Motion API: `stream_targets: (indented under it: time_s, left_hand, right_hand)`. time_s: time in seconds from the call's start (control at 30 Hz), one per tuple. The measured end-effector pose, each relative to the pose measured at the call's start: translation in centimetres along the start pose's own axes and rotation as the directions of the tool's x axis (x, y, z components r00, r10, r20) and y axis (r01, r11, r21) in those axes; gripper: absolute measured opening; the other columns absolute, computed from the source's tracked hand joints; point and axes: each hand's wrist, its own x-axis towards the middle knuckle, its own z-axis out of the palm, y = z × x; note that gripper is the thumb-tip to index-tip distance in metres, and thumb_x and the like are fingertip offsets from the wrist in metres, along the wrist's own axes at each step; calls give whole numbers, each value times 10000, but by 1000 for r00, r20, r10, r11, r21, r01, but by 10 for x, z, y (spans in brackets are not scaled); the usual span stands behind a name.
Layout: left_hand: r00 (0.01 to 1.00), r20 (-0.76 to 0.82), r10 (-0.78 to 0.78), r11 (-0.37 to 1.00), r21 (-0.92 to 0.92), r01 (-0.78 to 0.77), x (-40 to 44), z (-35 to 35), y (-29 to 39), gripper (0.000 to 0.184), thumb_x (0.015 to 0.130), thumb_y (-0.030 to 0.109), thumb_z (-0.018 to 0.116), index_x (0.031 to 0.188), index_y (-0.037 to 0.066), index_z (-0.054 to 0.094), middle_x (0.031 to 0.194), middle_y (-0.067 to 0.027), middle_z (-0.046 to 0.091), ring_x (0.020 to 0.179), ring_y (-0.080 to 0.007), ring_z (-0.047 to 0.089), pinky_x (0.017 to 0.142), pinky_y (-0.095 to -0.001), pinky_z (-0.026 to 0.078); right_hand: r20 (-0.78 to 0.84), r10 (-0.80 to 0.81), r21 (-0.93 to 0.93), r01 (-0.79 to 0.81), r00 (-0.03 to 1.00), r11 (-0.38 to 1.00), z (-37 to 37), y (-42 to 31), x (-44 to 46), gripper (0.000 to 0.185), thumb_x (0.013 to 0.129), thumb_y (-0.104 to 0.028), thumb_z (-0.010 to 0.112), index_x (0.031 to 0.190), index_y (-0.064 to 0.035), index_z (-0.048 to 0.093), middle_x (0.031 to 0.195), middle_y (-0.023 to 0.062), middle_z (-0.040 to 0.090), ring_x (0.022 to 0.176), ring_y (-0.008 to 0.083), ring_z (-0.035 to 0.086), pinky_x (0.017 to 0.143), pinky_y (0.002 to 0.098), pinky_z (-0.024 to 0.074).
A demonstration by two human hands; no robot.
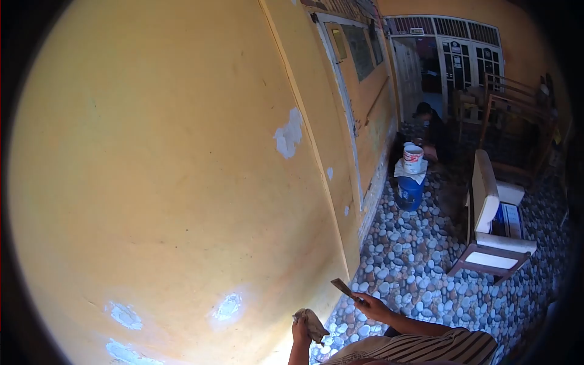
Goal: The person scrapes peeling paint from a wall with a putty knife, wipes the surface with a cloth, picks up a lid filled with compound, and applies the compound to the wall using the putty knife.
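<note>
My right hand (373,308) is closed around the handle of a flat-bladed scraper (344,288), whose blade points up and left toward the wall's base. My left hand (300,329) grips a crumpled greyish-brown bundle (314,325); whether it is a bag or a cloth I cannot tell. Both hands are low in the view, apart from each other, beside a yellow wall (182,170). Whitish rough patches show low on that wall, one patch (227,306) left of my left hand and another patch (125,316) farther left. Higher up is a bare grey patch (288,133).
Along the wall stands a blue drum (409,193) with a white bucket (413,159) on top. A person (432,131) crouches behind it. To the right is a cushioned armchair (485,194) on the pebble-patterned floor (401,255). Wooden frames (517,106) stand near the far doors (465,61).
</note>
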Motion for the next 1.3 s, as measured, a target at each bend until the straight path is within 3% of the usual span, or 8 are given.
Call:
stream_targets:
  time_s: [0.27,0.33,0.4,0.43,0.5,0.63,0.93,1.3]
  left_hand:
    - [964,-259,64,962,-241,-129,-4,14,-20,267,888,126,523,1128,13,552,929,-127,641,839,-297,670,687,-423,569]
    - [924,243,295,694,-720,-33,-55,85,-5,246,921,435,608,947,192,591,636,108,369,516,-18,307,432,-168,219]
    - [946,45,321,811,-529,-250,-41,111,-22,255,944,402,583,879,157,557,648,114,321,536,1,289,452,-168,221]
    - [938,95,334,776,-593,-216,-33,125,-28,242,936,385,604,890,152,561,655,117,329,527,3,258,447,-175,188]
    - [767,387,511,624,-781,-21,-26,150,-36,198,967,313,562,929,118,572,710,84,393,607,-25,375,522,-181,295]
    - [936,-304,176,928,-265,-260,16,177,-35,267,906,148,540,1137,14,544,940,-133,643,814,-294,672,688,-416,573]
    - [906,-374,200,959,-116,-259,0,187,-25,246,904,141,552,1118,22,575,927,-121,649,788,-255,671,669,-383,573]
    - [868,-398,295,955,111,-274,7,179,-10,224,895,138,554,1084,23,591,879,-76,625,734,-188,624,642,-333,538]
  right_hand:
    - [285,-272,26,276,919,961,-64,-49,85,438,980,-221,582,1396,-124,485,872,-3,600,735,65,513,673,239,451]
    - [304,-425,53,430,853,901,-81,-50,116,443,983,-233,575,1401,-126,474,924,19,628,756,72,531,699,247,463]
    - [327,-476,101,471,816,876,-104,-71,133,438,984,-225,571,1398,-122,476,981,38,647,780,78,542,731,255,470]
    - [413,-379,59,391,828,919,-120,-83,140,443,995,-256,541,1402,-99,462,1231,115,635,1041,170,630,901,308,473]
    - [431,-399,94,399,809,912,-139,-84,159,439,995,-249,542,1401,-100,464,1226,116,637,1037,170,633,898,306,475]
    - [406,-517,155,501,754,852,-169,-90,183,432,993,-225,547,1399,-101,468,1138,106,662,959,151,639,855,287,486]
    - [410,-519,189,487,750,853,-192,-97,205,434,988,-191,551,1406,-119,457,848,73,647,717,110,583,685,275,477]
    - [281,-512,176,481,811,859,-199,-125,203,435,980,-130,529,1403,-56,457,973,108,646,733,118,554,710,261,474]
